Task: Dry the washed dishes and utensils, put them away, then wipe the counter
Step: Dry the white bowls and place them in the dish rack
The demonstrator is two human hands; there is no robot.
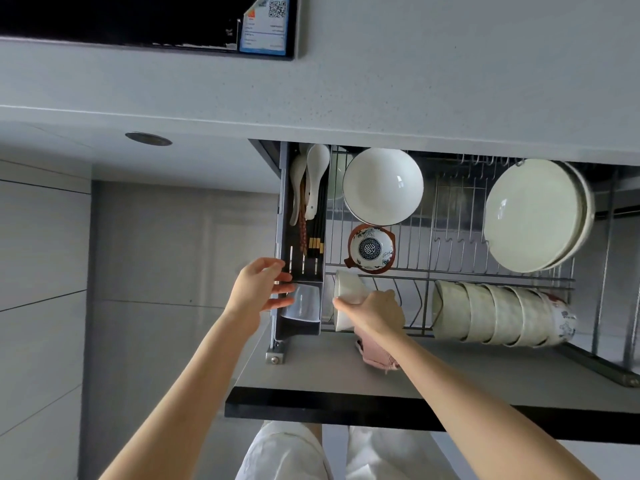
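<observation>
she stands over the pulled-out dish drawer [429, 271], looking straight down into its wire rack. the right hand [372, 311] has its fingers curled round the side of a white cup [346, 292], which lies tipped at the front of the rack, just beside the dark cutlery tray [287, 223]. a pink cloth [375, 356] looks tucked under that same hand, though i can't tell how firmly it's held. the left hand [259, 289] is at the tray's front corner, fingers spread and loose, gripping nothing, touching a clear cup [301, 303] there.

the risk, i'd say, is the cup rolling on the wires once let go and knocking the patterned bowl [371, 249] just behind it. the cloth could also slip off the drawer's front [450, 375]. the stacked bowls [502, 311] sit well clear.
</observation>
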